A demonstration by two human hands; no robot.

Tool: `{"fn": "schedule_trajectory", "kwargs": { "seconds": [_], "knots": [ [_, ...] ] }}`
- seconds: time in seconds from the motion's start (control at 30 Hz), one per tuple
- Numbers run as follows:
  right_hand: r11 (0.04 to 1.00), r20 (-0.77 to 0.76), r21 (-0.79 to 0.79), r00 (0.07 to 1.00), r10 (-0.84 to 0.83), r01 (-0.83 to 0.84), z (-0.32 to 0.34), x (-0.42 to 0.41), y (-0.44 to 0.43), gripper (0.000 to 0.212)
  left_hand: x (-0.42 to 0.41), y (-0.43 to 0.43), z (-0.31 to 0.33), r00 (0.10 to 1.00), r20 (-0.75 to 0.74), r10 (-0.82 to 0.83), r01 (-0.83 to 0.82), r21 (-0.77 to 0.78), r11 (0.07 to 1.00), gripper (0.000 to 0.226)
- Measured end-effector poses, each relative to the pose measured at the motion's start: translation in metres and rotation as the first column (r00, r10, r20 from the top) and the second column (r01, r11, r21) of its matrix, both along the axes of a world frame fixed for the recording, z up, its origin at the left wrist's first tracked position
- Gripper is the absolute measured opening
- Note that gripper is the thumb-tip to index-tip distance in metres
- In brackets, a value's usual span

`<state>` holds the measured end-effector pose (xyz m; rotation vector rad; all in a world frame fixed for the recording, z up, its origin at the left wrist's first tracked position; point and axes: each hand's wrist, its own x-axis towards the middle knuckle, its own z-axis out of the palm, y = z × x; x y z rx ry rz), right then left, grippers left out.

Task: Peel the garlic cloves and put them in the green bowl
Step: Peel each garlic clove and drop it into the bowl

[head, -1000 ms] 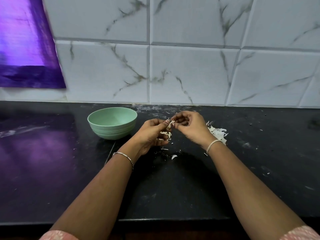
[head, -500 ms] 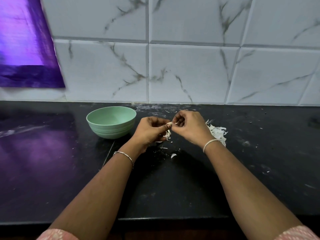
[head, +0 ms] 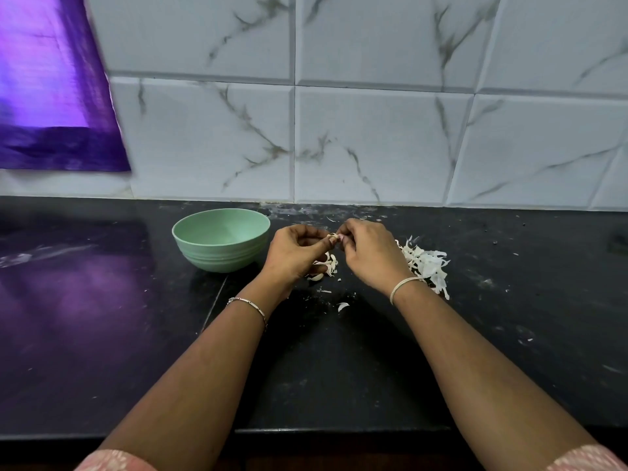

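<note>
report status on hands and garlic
Left hand and right hand both pinching one garlic clove. Green bowl left of hands, no cloves seen inside. Peels heaped right; path to bowl clear.

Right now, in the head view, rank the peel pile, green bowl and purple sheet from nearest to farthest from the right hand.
1. Peel pile: just right of the right hand, beside its wrist.
2. Green bowl: left, beyond the left hand.
3. Purple sheet: far left, on the wall.

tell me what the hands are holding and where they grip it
A garlic clove, mostly hidden: the left hand pinches its left end, the right hand its right end.
</note>
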<state>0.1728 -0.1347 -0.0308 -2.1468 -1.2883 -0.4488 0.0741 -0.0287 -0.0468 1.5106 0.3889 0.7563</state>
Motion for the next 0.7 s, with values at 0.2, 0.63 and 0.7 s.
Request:
{"fn": "schedule_trajectory", "kwargs": {
  "seconds": [0.2, 0.63, 0.7],
  "knots": [
    [0.998, -0.056, 0.052, 0.998, 0.021, -0.018, -0.0014, -0.001, 0.0041, 0.014, 0.0016, -0.0018, 0.0033, 0.999, 0.02, 0.034, -0.033, -0.036, 0.999, 0.009],
    [0.983, -0.349, 0.173, 0.931, 0.112, -0.054, 0.0013, 0.0016, 0.0035, 0.029, -0.0065, -0.0027, 0.0072, 0.993, 0.059, -0.1, 0.107, -0.141, 0.984, 0.009],
    [0.984, -0.373, 0.173, 0.922, 0.102, -0.038, 0.001, 0.0025, 0.0044, 0.026, -0.0069, -0.0033, 0.0075, 0.992, 0.064, -0.111, 0.119, -0.14, 0.983, 0.008]
  ]
}}
